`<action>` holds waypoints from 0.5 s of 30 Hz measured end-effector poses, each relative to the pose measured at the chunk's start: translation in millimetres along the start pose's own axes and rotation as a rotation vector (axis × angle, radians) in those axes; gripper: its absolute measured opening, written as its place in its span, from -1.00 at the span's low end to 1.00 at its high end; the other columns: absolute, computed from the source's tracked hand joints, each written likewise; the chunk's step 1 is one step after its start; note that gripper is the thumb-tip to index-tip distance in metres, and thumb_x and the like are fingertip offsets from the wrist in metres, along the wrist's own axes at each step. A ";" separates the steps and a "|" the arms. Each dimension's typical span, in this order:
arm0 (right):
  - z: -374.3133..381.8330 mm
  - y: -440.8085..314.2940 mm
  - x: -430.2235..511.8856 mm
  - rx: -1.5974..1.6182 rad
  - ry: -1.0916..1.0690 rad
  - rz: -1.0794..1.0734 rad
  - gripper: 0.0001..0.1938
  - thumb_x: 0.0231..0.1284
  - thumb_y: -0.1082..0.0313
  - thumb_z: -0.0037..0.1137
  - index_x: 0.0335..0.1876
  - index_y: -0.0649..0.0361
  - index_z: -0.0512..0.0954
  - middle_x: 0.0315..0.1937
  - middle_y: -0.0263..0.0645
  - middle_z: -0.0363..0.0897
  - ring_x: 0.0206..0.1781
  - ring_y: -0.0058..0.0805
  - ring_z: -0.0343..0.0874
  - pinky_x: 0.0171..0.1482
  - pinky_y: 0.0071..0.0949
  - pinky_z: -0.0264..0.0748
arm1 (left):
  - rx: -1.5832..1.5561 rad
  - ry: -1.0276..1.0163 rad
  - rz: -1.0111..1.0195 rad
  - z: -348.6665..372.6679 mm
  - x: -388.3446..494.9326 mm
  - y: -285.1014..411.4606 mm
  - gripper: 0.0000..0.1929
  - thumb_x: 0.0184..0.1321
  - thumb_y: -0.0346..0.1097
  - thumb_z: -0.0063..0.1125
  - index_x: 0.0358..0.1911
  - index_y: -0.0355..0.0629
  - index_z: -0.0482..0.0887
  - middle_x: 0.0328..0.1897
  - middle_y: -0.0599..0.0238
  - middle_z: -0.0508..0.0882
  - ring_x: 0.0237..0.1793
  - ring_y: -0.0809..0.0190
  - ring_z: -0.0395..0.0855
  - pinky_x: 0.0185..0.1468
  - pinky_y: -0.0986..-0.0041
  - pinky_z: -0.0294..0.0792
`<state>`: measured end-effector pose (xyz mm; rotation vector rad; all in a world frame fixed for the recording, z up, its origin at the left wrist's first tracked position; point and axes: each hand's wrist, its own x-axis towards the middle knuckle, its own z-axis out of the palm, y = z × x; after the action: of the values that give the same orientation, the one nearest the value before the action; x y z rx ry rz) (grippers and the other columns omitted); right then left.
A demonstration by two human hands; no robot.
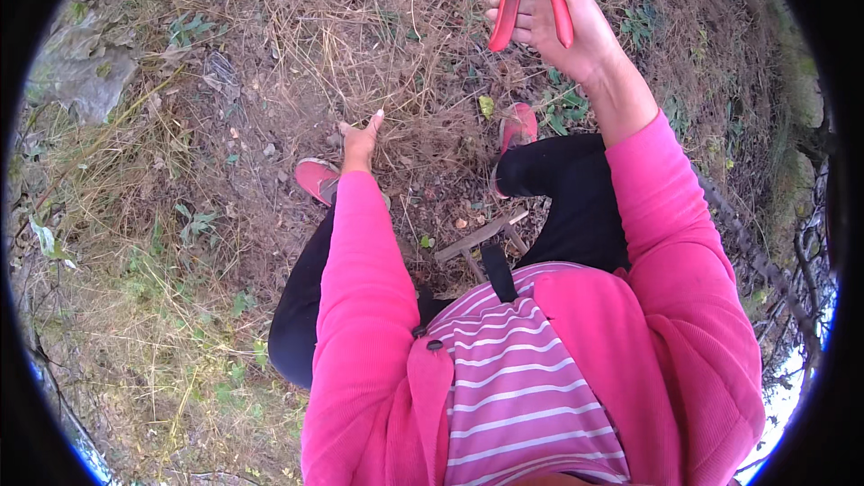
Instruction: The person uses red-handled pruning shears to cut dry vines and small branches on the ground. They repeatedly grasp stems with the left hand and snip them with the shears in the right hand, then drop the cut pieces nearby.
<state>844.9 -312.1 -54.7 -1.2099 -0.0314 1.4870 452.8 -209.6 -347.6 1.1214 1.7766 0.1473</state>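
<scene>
My right hand (574, 20) holds a pair of red-handled pruning shears (505, 17) at the top of the view. The two handles are spread, with a coiled spring between them. My thumb lies along the upper end of one handle, and the other fingers extend behind the tool. The blades are largely cut off by the picture's top edge. Low over the dry grass (418, 88), my left hand (361, 142) has its thumb stretched away from the fingers. Nothing shows in it, though most of its fingers are hidden from above.
My red shoes (316, 177) stand apart on the ground. A small wooden stool or frame (482, 236) is between my legs. Large dry leaves (94, 74) and a thin stem lie at the left. A dark branch (749, 243) runs along the right side.
</scene>
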 end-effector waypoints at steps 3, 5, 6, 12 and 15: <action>6.1 -2.2 20.7 -0.005 -0.109 -0.021 -0.40 0.54 -0.28 -0.07 0.20 0.21 0.45 0.01 0.08 0.69 0.07 -0.06 0.73 0.16 -0.05 0.64 | -0.319 0.007 -0.099 26.2 9.1 -1.1 0.46 -0.01 0.09 0.66 0.64 -0.34 -0.38 0.72 -0.19 0.00 0.64 -0.05 0.13 0.60 0.10 0.10; 13.8 -5.2 35.2 -0.006 -0.190 -0.041 -0.40 0.55 -0.26 -0.09 0.22 0.23 0.45 0.03 0.09 0.69 0.09 -0.06 0.72 0.19 -0.07 0.62 | -0.443 0.081 -0.139 41.7 9.4 6.9 0.33 0.05 -0.04 0.61 0.64 -0.31 -0.29 0.66 -0.16 0.13 0.56 -0.06 0.25 0.53 0.07 0.20; 17.4 -5.6 38.6 -0.008 -0.226 -0.047 -0.39 0.56 -0.26 -0.09 0.23 0.24 0.45 0.04 0.10 0.69 0.10 -0.06 0.72 0.20 -0.09 0.61 | -0.467 0.136 -0.123 46.2 7.6 13.6 0.23 0.11 -0.13 0.56 0.63 -0.30 -0.22 0.60 -0.14 0.22 0.49 -0.05 0.34 0.47 0.07 0.26; 27.9 -15.5 35.3 0.002 -0.324 -0.077 -0.39 0.59 -0.21 -0.14 0.28 0.29 0.47 0.08 0.13 0.68 0.14 -0.08 0.71 0.27 -0.14 0.58 | -0.597 -0.323 0.103 116.8 -31.4 91.1 -0.49 0.37 -0.34 0.18 0.34 -0.38 0.44 0.24 -0.04 0.66 0.17 0.05 0.64 0.33 0.23 0.40; 25.8 -24.6 29.6 -0.010 -0.337 -0.139 -0.38 0.59 -0.21 -0.13 0.27 0.29 0.47 0.09 0.14 0.68 0.14 -0.08 0.71 0.27 -0.14 0.58 | -0.306 -0.221 0.296 128.7 -33.6 125.5 -0.49 0.38 -0.27 0.10 0.33 -0.44 0.47 0.27 -0.17 0.65 0.29 -0.06 0.61 0.38 0.24 0.36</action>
<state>850.9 -266.9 -46.6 -0.9338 -0.3437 1.5528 633.8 -211.0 -321.2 1.1222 1.3340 0.4413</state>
